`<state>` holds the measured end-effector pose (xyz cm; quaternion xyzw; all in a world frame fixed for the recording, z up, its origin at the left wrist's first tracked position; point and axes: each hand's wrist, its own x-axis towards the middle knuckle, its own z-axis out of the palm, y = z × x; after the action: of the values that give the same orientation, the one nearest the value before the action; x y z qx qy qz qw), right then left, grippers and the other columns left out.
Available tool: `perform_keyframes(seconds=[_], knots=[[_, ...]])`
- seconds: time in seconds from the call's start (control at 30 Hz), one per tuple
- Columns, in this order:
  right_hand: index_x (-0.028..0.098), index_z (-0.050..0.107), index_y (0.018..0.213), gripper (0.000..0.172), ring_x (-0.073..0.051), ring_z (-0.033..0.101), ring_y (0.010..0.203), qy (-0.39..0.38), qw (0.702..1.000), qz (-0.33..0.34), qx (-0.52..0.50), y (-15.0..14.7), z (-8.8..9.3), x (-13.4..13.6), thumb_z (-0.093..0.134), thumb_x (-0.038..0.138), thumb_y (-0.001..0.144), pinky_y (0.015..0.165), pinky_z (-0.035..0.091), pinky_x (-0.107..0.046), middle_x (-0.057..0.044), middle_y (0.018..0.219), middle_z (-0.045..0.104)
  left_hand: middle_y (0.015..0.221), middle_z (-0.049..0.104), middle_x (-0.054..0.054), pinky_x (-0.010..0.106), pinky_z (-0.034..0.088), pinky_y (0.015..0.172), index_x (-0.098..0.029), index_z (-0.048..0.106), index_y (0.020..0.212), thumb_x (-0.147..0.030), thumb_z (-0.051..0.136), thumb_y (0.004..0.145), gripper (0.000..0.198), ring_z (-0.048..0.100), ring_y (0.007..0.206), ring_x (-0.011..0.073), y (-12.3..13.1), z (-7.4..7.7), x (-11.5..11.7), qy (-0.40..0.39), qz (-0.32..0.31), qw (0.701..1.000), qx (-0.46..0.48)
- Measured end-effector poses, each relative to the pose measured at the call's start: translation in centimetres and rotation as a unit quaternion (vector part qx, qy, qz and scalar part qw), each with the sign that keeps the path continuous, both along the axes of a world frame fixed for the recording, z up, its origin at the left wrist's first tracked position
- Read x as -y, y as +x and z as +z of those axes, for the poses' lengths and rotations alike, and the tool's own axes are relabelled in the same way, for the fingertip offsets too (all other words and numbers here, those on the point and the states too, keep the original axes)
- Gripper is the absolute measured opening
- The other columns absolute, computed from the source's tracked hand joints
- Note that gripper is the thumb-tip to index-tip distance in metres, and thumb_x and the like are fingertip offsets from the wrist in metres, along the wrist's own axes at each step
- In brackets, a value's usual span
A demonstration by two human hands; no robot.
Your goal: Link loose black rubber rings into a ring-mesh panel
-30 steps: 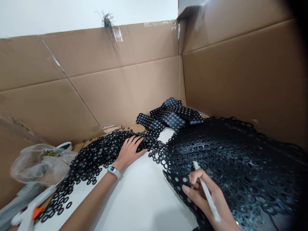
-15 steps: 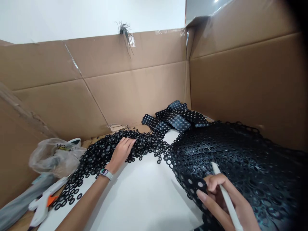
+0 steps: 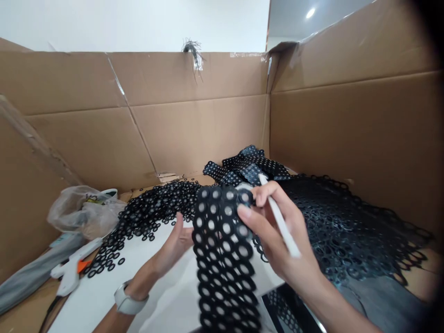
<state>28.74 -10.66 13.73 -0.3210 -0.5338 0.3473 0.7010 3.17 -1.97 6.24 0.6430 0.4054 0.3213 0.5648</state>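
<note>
My right hand (image 3: 291, 236) pinches the upper right corner of a strip of joined black rings (image 3: 222, 268), which hangs upright toward me. A slim white pen-like stick (image 3: 286, 229) is also held in that hand, its tip pointing up past the fingers. At the strip's left edge is my left hand (image 3: 173, 249), thumb raised and apart; its fingertips reach the edge and are partly hidden, so contact cannot be told. Behind it, loose black rings (image 3: 159, 201) are heaped on a white board (image 3: 128, 259).
A large sheet of joined rings (image 3: 329, 217) spreads at right, with ring strips (image 3: 248, 162) piled behind. At left lie a white glue gun (image 3: 71, 273), a clear plastic bag (image 3: 83, 210) and a grey bundle (image 3: 38, 273). Cardboard walls (image 3: 201, 129) rise around the surface.
My right hand has lifted the ring strip up and left, off the large sheet. My left hand has left the loose rings and come back toward the strip.
</note>
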Motion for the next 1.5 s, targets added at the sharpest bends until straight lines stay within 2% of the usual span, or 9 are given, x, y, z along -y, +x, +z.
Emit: perform_keyframes(seconds=[0.1,0.17,0.27,0.33,0.6,0.87,0.97,1.1,1.5], knots=[[0.028,0.054,0.098,0.033,-0.012,0.051,0.072,-0.005,0.998,-0.017,-0.053,-1.3,-1.1,-2.5,0.084,0.041,0.097,0.058,0.056,-0.019,0.003,0.092,0.047,0.099,0.085,0.024,0.067,0.064,0.093,-0.016,0.088,0.106,-0.116,0.017,0.074,0.126,0.081,0.098,0.0471,-1.0,-0.8,3.7,-0.244,-0.068,0.962,0.103],[0.027,0.053,0.096,0.036,-0.011,0.047,0.072,-0.024,0.997,-0.032,-0.069,-1.3,-2.5,-3.6,0.085,0.042,0.096,0.06,0.06,-0.019,0.004,0.091,0.041,0.103,0.084,0.024,0.069,0.065,0.088,-0.017,0.086,0.105,-0.115,0.034,0.074,0.116,0.081,0.097,0.0485,-3.0,-1.7,5.1,-0.284,-0.039,0.951,0.115],[0.027,0.052,0.096,0.04,-0.012,0.047,0.073,-0.075,0.995,-0.042,-0.053,-0.6,-5.5,-4.1,0.086,0.046,0.093,0.069,0.07,-0.029,0.004,0.094,0.042,0.118,0.084,0.016,0.056,0.067,0.09,-0.024,0.081,0.127,-0.078,0.087,0.077,0.073,0.08,0.103,0.0402,-6.4,-2.5,6.2,-0.19,0.046,0.977,0.086],[0.027,0.049,0.094,0.043,-0.014,0.049,0.074,-0.111,0.992,-0.049,-0.017,0.1,-7.8,-3.7,0.086,0.05,0.091,0.07,0.072,-0.034,0.004,0.093,0.044,0.118,0.083,0.011,0.048,0.066,0.093,-0.026,0.079,0.126,-0.057,0.098,0.073,0.064,0.079,0.107,0.0361,-8.2,-2.8,6.5,-0.111,0.113,0.987,0.022],[0.025,0.057,0.091,0.028,-0.018,0.059,0.064,-0.14,0.916,-0.017,0.375,3.1,-15.6,-0.5,0.071,0.045,0.103,0.062,0.05,-0.027,0.001,0.077,0.064,0.088,0.079,0.006,0.041,0.065,0.072,-0.023,0.075,0.116,-0.067,0.1,0.06,0.075,0.079,0.086,0.0324,-10.3,-6.5,7.7,-0.006,0.326,0.944,-0.059],[0.026,0.059,0.096,0.028,-0.021,0.071,0.076,-0.121,0.89,0.038,0.438,2.4,-15.4,0.4,0.058,0.048,0.114,0.071,0.055,-0.029,-0.003,0.088,0.073,0.098,0.082,0.008,0.041,0.066,0.078,-0.024,0.062,0.134,-0.073,0.092,0.07,0.086,0.081,0.094,0.0319,-9.0,-7.6,9.3,-0.019,0.364,0.931,-0.03],[0.028,0.063,0.109,0.015,-0.029,0.078,0.112,-0.079,0.882,0.046,0.463,1.2,-16.3,0.0,0.061,0.042,0.113,0.096,0.062,-0.04,-0.01,0.123,0.079,0.111,0.084,0.012,0.042,0.066,0.083,-0.024,0.063,0.127,-0.076,0.09,0.071,0.081,0.081,0.101,0.0331,-9.0,-7.9,9.4,-0.029,0.372,0.927,-0.028],[0.029,0.066,0.121,0.013,-0.036,0.061,0.152,-0.034,0.866,0.045,0.496,0.3,-18.1,-0.7,0.066,0.033,0.109,0.122,0.055,-0.058,-0.013,0.156,0.069,0.103,0.084,0.01,0.038,0.063,0.084,-0.023,0.067,0.116,-0.081,0.085,0.074,0.074,0.079,0.1,0.0319,-9.4,-8.8,9.7,-0.031,0.412,0.909,-0.049],[0.029,0.074,0.121,0.017,-0.037,0.073,0.139,-0.026,0.861,0.021,0.507,1.4,-18.8,-1.1,0.07,0.037,0.106,0.114,0.065,-0.054,-0.009,0.15,0.075,0.111,0.082,0.007,0.027,0.057,0.085,-0.022,0.081,0.118,-0.068,0.075,0.095,0.052,0.074,0.101,0.0246,-9.5,-7.6,10.4,-0.035,0.461,0.877,-0.134]])
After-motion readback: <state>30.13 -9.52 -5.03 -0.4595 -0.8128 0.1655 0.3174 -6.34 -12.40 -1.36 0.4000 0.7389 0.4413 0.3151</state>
